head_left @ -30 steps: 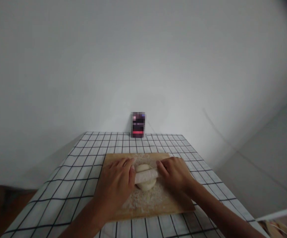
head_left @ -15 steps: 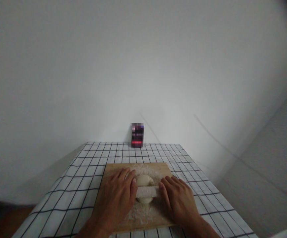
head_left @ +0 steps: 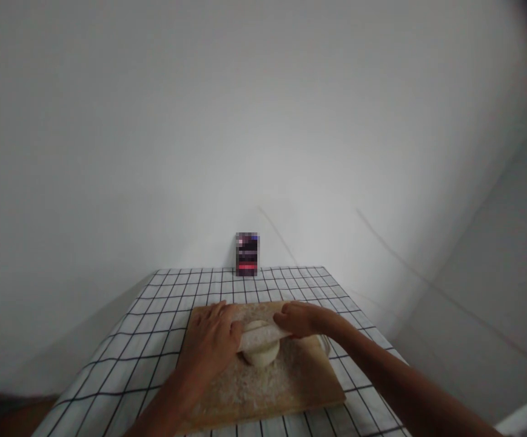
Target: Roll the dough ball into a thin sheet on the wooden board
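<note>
A pale, flour-dusted rolling pin (head_left: 263, 336) lies across a lump of white dough (head_left: 262, 355), tilted so that its right end is farther from me. My left hand (head_left: 215, 341) covers the pin's left end, thumb along it and fingers reaching forward over the board. Curled round the right end is my right hand (head_left: 303, 318), its fingers closed on the pin. The dough bulges out on both the near and far sides of the pin. Beneath everything is a wooden board (head_left: 308, 379) scattered with flour.
A white tablecloth (head_left: 154, 340) with a dark grid covers the table. Against the wall at the far edge stands a dark, pixelated upright object (head_left: 247, 255). A clear rounded rim (head_left: 325, 346) shows beside the board, partly behind my right forearm.
The rolling pin has moved away from me over the dough and turned, right end farther forward. My right hand has gone forward and curled round it; my left hand has moved slightly forward.
</note>
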`<state>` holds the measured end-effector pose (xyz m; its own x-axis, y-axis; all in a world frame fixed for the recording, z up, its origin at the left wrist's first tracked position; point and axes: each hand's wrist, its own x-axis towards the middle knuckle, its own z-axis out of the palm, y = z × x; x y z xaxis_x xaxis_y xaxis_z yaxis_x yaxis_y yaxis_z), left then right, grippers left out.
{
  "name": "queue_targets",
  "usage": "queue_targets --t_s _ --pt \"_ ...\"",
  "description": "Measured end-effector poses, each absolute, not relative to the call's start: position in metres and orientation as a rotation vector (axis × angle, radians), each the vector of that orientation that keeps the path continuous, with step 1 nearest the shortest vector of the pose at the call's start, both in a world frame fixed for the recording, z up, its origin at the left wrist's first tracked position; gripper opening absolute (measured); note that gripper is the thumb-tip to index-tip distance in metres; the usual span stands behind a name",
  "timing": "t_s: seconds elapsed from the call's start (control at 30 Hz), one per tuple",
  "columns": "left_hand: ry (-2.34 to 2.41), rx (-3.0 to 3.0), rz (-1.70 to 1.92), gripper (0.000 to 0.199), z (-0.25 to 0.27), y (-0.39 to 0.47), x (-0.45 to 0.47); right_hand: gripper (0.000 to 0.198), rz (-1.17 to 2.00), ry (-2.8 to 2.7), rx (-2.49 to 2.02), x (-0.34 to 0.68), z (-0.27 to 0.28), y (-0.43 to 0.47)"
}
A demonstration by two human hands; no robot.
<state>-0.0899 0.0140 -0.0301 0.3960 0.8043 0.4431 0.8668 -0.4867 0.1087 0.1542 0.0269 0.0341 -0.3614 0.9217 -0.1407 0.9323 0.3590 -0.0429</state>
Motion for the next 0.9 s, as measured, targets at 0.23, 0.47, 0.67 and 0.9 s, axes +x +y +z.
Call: queue_targets --t_s 0.23,0.47,0.67,0.9 --pt "-1.491 -2.51 -0.774 0.036 -0.022 -0.003 -0.087 0.051 0.077 2.496 1.929 0.148 0.013 -0.01" --pt "-1.335 -2.464 -0.78 0.042 -0.022 -0.02 -0.087 0.049 0.114 2.696 2.217 0.145 -0.017 -0.058" --pt "-1.246 -2.473 -0.819 0.046 -0.032 -0.033 -0.089 0.04 0.161 2.831 2.192 0.147 -0.031 -0.082" --pt "-1.321 -2.493 -0.732 0.041 -0.026 -0.016 -0.088 0.043 0.113 2.546 2.028 0.145 -0.003 -0.053"
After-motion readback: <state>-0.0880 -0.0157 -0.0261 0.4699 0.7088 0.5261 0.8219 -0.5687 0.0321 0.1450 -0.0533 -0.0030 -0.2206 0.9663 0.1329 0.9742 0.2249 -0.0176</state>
